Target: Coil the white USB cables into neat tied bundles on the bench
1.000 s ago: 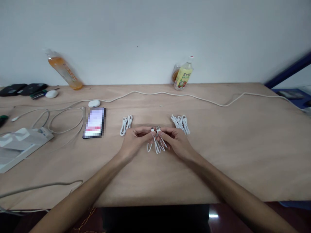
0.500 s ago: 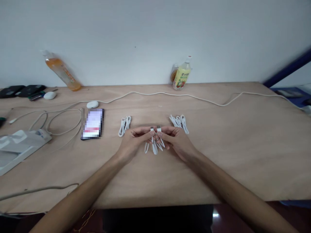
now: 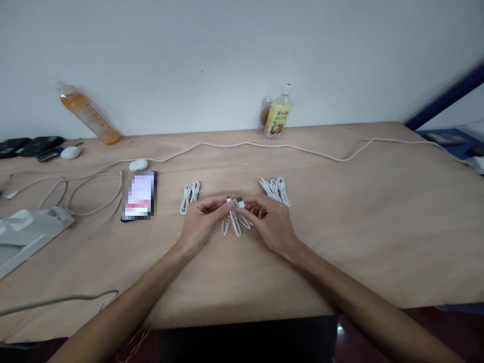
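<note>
Between my hands, over the middle of the table, are white cables (image 3: 236, 226) with two plug ends pointing up and loops hanging below. My left hand (image 3: 202, 222) pinches one plug between thumb and fingers. At the other plug, my right hand (image 3: 273, 222) is closed with its thumb and fingers round the cable. Coiled white cables (image 3: 189, 195) lie just beyond my left hand. More white cable bundles (image 3: 278, 189) lie beyond my right hand, partly covered by it.
A phone (image 3: 139, 195) and a white case (image 3: 138, 165) lie left. A white power strip (image 3: 34, 229) is at far left. An orange bottle (image 3: 88, 116) and a yellow bottle (image 3: 279, 115) stand by the wall. One long cable (image 3: 287, 146) crosses the back.
My right hand's fingers have shifted at its plug, which now leans more to the left. The whole view has moved slightly, so the table items appear farther left.
</note>
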`<state>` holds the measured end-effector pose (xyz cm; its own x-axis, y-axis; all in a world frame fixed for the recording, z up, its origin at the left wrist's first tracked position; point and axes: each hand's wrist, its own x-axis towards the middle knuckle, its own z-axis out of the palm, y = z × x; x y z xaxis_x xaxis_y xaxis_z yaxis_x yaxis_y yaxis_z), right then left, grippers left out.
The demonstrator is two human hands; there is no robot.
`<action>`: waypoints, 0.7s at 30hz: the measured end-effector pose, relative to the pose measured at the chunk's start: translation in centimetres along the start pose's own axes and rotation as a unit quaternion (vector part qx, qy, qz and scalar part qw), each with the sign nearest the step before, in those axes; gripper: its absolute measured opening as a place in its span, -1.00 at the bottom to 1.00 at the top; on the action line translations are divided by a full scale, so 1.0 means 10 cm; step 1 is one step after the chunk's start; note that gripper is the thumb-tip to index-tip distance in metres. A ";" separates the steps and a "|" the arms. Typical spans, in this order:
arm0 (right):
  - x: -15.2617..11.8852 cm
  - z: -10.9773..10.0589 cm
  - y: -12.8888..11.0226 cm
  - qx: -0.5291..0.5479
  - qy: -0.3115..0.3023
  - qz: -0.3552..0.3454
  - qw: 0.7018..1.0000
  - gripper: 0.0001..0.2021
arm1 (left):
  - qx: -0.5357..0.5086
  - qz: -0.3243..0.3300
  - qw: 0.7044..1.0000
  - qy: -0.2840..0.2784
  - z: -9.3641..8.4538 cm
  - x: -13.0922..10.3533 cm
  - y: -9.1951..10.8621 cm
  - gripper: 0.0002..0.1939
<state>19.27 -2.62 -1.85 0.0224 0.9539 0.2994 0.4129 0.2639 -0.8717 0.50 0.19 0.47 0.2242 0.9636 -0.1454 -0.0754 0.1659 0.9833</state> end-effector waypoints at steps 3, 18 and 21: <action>-0.01 -0.01 0.04 -0.011 0.002 0.018 1.000 -0.79 | 0.006 -0.003 1.000 -0.006 0.00 0.01 -0.02 -0.65; -0.04 0.01 -0.06 0.090 -0.029 0.075 0.993 -0.72 | -0.001 0.002 1.000 -0.018 -0.03 0.02 -0.06 -0.67; -0.02 0.03 -0.05 0.197 -0.051 0.150 0.967 -0.64 | -0.001 0.006 1.000 -0.012 -0.03 0.01 -0.05 -0.69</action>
<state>18.84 -2.87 -1.61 -0.0098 0.9999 -0.0131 0.0218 -0.0129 -0.9997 0.27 0.28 -0.09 0.2473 0.9600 -0.1315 -0.0791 0.1553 0.9847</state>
